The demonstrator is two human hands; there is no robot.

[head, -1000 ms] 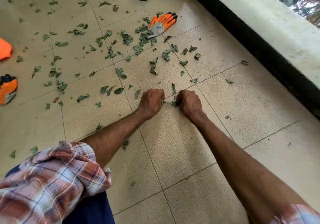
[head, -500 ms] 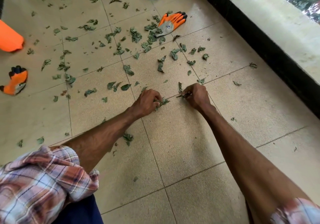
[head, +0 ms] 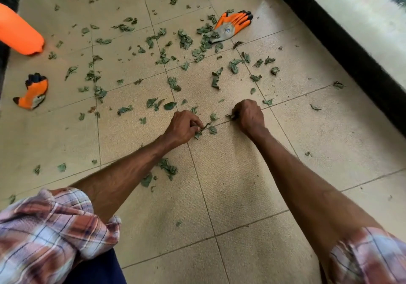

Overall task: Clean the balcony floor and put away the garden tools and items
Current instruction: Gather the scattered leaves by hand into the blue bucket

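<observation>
Leaves (head: 212, 130) are pinched in curled left hand (head: 182, 125) and right hand (head: 250, 116); fragments may be spilled if overfilled.

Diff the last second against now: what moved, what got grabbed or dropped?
The left hand and right hand, almost touching a second ago, have drawn apart, the right going farther out. Each still pinches green leaf scraps off the beige tiled floor. Nothing visibly dropped. The orange-and-grey work glove by the ledge and the crumpled orange glove lie unmoved.
</observation>
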